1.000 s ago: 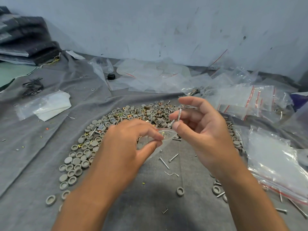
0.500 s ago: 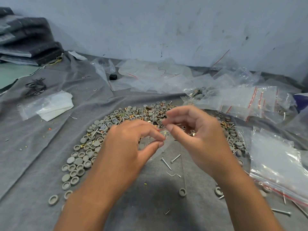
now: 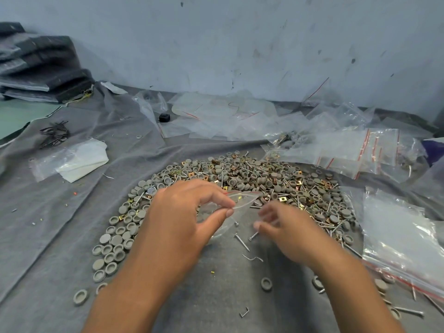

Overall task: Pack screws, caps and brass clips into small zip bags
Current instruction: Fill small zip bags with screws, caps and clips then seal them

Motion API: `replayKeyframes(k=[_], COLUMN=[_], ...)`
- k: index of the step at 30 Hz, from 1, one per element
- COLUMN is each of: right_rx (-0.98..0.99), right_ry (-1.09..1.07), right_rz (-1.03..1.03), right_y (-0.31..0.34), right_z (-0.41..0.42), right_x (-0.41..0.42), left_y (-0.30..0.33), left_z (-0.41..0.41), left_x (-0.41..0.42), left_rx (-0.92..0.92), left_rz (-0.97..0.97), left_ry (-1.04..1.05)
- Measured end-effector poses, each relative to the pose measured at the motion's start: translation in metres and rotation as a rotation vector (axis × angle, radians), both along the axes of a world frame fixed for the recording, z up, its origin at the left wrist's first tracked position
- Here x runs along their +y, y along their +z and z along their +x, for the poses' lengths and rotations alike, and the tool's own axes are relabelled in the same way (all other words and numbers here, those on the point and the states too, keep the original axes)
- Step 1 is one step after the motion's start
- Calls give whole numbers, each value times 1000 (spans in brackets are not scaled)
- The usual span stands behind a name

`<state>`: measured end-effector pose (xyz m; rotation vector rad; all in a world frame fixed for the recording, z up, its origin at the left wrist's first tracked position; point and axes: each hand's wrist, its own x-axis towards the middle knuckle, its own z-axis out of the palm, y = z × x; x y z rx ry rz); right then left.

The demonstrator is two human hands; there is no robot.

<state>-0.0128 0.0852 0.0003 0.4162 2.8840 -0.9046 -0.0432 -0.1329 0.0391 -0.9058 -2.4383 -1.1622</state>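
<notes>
My left hand (image 3: 182, 222) pinches the red-striped mouth of a small clear zip bag (image 3: 242, 199) between thumb and forefinger, holding it open above the grey cloth. A screw shows through the bag's lower part. My right hand (image 3: 288, 234) is blurred, just right of the bag and low over the cloth. Its fingers are loosely spread and nothing is visible in them. The thumb tip hovers by a loose screw (image 3: 253, 236), and another screw (image 3: 241, 241) lies beside it. Behind both hands spreads a pile of grey caps, screws and brass clips (image 3: 276, 183).
Empty zip bags (image 3: 403, 236) lie stacked at the right. More bags (image 3: 348, 150) sit at the back right, with plastic sheets (image 3: 216, 116) behind the pile. A white folded bag (image 3: 77, 159) and black clips (image 3: 54, 135) lie on the left.
My right hand carried a screw to the bag's mouth, then dropped down and right toward the loose screws. My left hand kept its hold on the bag.
</notes>
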Motion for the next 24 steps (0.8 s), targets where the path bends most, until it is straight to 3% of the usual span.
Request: replayKeyframes(k=[3,14,24], right_rx=[-117,45,60], right_ry=[7,62,-23], right_rz=[109,296,171], right_y=[-11,-14,-5], right_z=[3,6,5], right_x=[-14,-29,-26], left_y=[0,0,-1], left_z=[-1,0,-1], left_x=[0,3,2], left_rx=[6,16,8], left_rz=[-6,-29,-25], left_ry=[5,14,4])
